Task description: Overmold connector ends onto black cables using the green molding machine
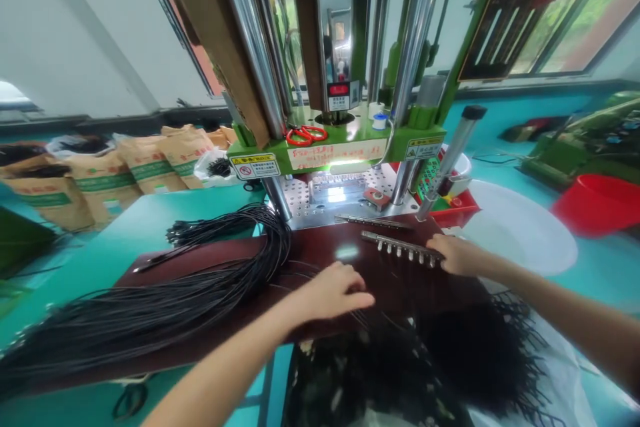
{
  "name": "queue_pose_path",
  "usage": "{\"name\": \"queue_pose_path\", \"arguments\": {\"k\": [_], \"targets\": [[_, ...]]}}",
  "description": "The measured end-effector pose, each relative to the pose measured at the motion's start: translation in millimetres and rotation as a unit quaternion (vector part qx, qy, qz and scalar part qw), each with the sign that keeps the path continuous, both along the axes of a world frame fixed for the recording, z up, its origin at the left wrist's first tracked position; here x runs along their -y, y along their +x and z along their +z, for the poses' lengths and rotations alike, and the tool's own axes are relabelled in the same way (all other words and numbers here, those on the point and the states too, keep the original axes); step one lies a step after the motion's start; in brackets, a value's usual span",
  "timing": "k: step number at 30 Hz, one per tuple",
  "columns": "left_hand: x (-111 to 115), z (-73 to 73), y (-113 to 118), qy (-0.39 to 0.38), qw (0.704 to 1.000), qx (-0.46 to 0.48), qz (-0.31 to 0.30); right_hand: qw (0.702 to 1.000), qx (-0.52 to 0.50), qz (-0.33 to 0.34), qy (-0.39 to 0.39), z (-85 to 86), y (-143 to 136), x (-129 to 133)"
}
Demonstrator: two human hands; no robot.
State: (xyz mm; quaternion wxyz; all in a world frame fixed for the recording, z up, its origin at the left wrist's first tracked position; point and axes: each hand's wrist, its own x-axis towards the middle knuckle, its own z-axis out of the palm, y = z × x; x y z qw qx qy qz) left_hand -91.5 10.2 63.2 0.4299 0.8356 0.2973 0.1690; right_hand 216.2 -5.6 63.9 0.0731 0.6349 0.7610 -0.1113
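My right hand (456,255) grips the right end of a metal mould bar (400,247), which lies on or just over the dark red table. Several small pale pieces stick out along the bar's near edge. A second metal bar (373,221) rests behind it, close to the press bed. My left hand (333,290) is low over the table's middle, thumb apart from the bent fingers. Thin dark cables show on both sides of it; whether it touches them is hidden. To its left lies a large bundle of black cables (200,293), looped at the press.
A green press (330,147) stands ahead, with red-handled scissors (307,136) and a spool (379,121) on its plate. Beside it are a red bin (457,210) and a white tub (525,227). Black cable pieces (480,360) pile up at front right. Paper sacks (113,177) stand left.
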Motion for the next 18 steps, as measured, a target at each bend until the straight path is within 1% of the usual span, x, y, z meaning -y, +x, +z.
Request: {"name": "queue_pose_path", "arguments": {"k": [2,3,5,7,8,10,12,14,15,16,18], "targets": [[16,-17.4,30,0.042,0.999,0.009,0.010,1.000,0.013,-0.023,0.008,8.3,-1,-17],[21,-24.4,41,0.054,0.998,0.012,0.016,0.999,0.016,-0.037,0.018,12.8,-2,-26],[24,-34.0,56,0.053,0.998,0.016,0.019,0.997,0.018,-0.064,0.039,21.0,-7,-43],[21,-38.2,65,0.010,1.000,0.007,0.004,0.994,0.014,-0.085,0.065,27.7,-16,-60],[17,-39.0,68,-0.031,1.000,0.004,-0.004,0.993,0.008,-0.091,0.079,30.3,-21,-68],[4,-38.9,74,-0.141,0.990,0.011,-0.008,0.990,-0.016,-0.094,0.103,34.2,-29,-83],[-11,-37.9,79,-0.273,0.961,0.045,-0.008,0.988,-0.048,-0.088,0.119,36.4,-36,-100],[-28,-36.7,86,-0.394,0.914,0.094,-0.009,0.986,-0.081,-0.075,0.126,36.9,-42,-119],[-37,-36.0,90,-0.439,0.890,0.124,-0.009,0.985,-0.096,-0.068,0.127,36.4,-45,-129],[-44,-35.5,94,-0.471,0.868,0.157,-0.007,0.984,-0.108,-0.063,0.127,35.2,-48,-139],[-59,-34.0,103,-0.501,0.835,0.227,0.009,0.982,-0.125,-0.062,0.129,31.2,-54,-160]]}}
